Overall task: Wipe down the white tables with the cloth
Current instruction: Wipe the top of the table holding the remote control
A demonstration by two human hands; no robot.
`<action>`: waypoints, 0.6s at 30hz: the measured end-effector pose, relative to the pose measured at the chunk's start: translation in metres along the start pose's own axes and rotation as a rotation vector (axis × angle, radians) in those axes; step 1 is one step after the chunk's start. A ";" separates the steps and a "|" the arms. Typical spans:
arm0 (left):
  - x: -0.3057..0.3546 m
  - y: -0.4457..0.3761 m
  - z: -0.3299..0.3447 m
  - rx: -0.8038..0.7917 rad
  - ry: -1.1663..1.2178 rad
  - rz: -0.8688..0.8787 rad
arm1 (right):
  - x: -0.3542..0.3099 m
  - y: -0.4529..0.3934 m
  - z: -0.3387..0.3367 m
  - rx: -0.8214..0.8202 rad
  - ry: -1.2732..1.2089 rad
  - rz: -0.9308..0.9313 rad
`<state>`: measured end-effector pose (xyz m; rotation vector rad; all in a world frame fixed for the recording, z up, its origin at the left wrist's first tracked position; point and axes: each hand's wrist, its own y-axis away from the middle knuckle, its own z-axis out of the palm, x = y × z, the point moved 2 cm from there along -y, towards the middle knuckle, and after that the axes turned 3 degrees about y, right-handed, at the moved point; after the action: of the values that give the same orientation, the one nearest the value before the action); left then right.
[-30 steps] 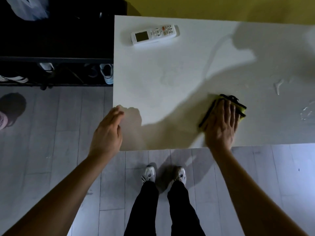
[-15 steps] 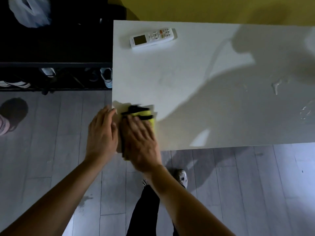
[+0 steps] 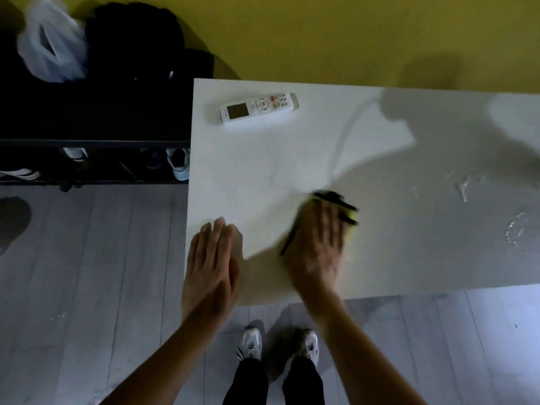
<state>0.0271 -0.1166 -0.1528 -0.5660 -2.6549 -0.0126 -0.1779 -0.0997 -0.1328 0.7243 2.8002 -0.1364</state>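
The right hand lies flat on the yellow and black cloth, fingers straight and pressing it down on the white table. The hand is blurred, so exactly how each finger lies cannot be told. The cloth is on the near part of the table, between the left hand and the wet spots; only its far edge shows past the fingertips. The left hand rests flat at the near left corner of the table, fingers together and straight, holding nothing.

To do this stroke well, the person probably should keep the palm evenly on the cloth so it does not fold, and carry it towards the wet spots, which sit well to the right of the cloth and look not yet wiped. The remote control lies near the far left corner of the table; it likely must be lifted before that part is wiped.
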 end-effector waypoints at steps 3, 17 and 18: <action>-0.008 -0.003 0.005 -0.021 -0.012 -0.001 | -0.071 -0.011 0.015 -0.089 -0.049 -0.417; 0.000 -0.054 -0.021 0.095 -0.014 -0.060 | 0.055 -0.162 0.003 0.154 -0.015 -0.110; 0.002 -0.072 -0.023 0.103 -0.007 -0.047 | 0.058 -0.168 0.001 0.140 -0.003 -0.087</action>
<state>0.0065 -0.1835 -0.1253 -0.4712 -2.6575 0.1121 -0.3085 -0.2199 -0.1439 0.6308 2.8417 -0.3517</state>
